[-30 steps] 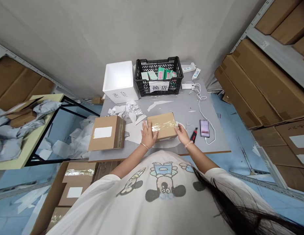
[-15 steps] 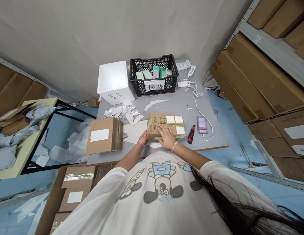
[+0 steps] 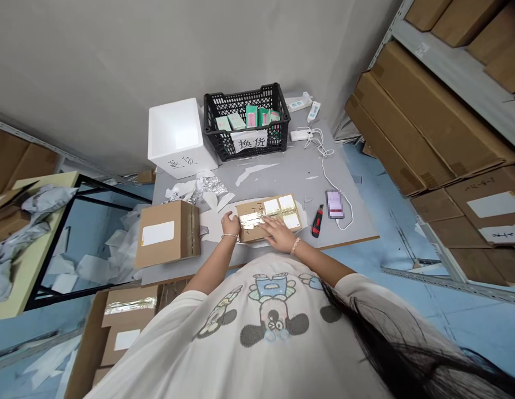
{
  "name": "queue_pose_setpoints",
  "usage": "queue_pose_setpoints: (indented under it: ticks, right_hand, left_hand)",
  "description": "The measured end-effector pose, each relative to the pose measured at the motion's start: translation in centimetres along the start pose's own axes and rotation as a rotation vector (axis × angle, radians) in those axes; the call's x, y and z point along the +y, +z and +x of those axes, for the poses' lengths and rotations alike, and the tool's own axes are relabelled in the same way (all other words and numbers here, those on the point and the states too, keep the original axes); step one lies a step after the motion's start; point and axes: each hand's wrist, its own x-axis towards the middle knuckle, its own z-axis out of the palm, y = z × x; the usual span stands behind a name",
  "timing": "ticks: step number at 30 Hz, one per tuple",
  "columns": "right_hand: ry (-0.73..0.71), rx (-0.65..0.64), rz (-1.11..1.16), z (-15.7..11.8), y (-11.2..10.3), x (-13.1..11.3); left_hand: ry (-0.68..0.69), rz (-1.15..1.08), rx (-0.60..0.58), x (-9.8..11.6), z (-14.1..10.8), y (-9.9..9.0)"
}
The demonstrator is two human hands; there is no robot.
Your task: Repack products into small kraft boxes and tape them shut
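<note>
A taped cardboard box lies on the grey table in front of me, with white labels, handwriting and shiny clear tape on top. My left hand is closed at its left end, fingers bent against the edge and partly hidden. Flat on the box's top near the front edge lies my right hand, fingers extended. Just right of the box is a red and black box cutter. A second, larger cardboard box with a white label stands to the left of my left hand.
Behind are a white foam box and a black crate holding small green cartons. A phone on a white cable lies right. Torn paper and foil litter the back left. Shelves of cartons flank the right.
The view has shifted slightly, so most things sit further left. My left hand has turned at the box's end, and the tape on top now catches the light. My right hand stays on top.
</note>
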Motion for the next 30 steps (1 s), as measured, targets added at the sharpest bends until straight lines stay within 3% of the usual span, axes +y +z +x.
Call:
queue_pose_setpoints:
  ticks: [3,6,8,12,15,17,23,30]
  right_hand:
    - [0.153,0.259,0.035,-1.6,-1.2,2.8]
    - [0.442,0.534,0.036,-3.7,-1.9,7.3]
    - [0.666,0.617,0.04,-5.3,-1.9,10.7]
    - [1.042,0.632,0.081,-8.6,-1.5,16.4]
    - [1.245,0.632,0.084,-10.4,-1.4,19.5]
    - [1.339,0.554,0.054,-11.0,-1.6,21.3]
    - [1.372,0.199,-0.077,-11.1,-1.7,24.5]
    - [1.319,0.205,-0.186,-11.7,0.1,23.6]
  left_hand:
    - [0.148,0.096,0.089,3.0,-1.4,0.6]
    - [0.337,0.169,0.041,5.4,-3.4,1.7]
    - [0.387,0.226,-0.009,6.1,-4.7,2.4]
    - [0.407,0.366,-0.066,5.7,-6.2,3.7]
    - [0.446,0.437,-0.049,5.1,-6.5,4.4]
    - [0.46,0.465,-0.023,4.8,-6.6,4.6]
    - [0.464,0.601,0.04,4.9,-7.0,5.1]
    - [0.452,0.7,0.048,5.1,-7.5,4.9]
